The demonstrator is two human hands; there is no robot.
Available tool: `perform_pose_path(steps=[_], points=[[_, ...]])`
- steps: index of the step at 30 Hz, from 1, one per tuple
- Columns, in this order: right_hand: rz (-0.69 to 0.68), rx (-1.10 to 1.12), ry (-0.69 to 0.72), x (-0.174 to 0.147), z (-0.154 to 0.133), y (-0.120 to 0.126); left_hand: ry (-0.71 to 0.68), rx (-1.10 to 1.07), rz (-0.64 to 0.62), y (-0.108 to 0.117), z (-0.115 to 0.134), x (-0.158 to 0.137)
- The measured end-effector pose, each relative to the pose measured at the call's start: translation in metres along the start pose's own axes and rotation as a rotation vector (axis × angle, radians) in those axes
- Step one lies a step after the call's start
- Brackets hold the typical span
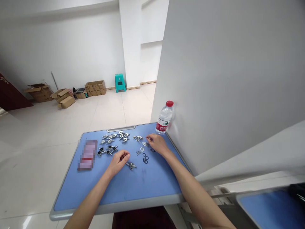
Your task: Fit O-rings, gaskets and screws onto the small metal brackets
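Capped bottle (165, 117) is standing beyond right hand (157, 143); left hand (118, 162) is sitting beside metal part (131, 166); can't tell if fingers are gripping.

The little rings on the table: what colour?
The rings are black; the head view shows them best.

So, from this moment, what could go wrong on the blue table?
The right hand is close to the bottle and might knock it over. The black rings lie loose near the right forearm, which could sweep them out of place. The tiny metal pieces, also loose, may scatter if bumped.
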State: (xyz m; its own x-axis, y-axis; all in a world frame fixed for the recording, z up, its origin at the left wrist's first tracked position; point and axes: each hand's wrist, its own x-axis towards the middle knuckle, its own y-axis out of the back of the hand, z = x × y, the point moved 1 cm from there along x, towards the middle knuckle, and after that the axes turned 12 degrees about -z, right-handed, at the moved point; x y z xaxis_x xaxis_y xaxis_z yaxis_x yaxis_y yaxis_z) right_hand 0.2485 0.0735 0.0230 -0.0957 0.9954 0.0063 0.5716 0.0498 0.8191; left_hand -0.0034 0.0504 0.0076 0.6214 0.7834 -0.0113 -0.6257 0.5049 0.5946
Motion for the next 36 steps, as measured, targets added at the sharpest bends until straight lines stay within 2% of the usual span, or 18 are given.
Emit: perform_pose_path(steps=[11,18,26,36], points=[[0.047,-0.082,0.033,-0.013,-0.007,-0.004,0.002,-0.073,0.102,-0.005,-0.004,-0.004],[-0.007,-0.14,0.026,-0.013,-0.004,-0.005,0.017,-0.113,0.134,-0.006,-0.009,-0.004],[-0.102,-0.193,-0.051,-0.011,0.013,0.008,0.008,-0.114,0.131,-0.007,-0.017,-0.001],[-0.16,-0.238,-0.102,-0.016,0.011,0.021,0.023,-0.093,0.117,-0.007,-0.019,0.007]])
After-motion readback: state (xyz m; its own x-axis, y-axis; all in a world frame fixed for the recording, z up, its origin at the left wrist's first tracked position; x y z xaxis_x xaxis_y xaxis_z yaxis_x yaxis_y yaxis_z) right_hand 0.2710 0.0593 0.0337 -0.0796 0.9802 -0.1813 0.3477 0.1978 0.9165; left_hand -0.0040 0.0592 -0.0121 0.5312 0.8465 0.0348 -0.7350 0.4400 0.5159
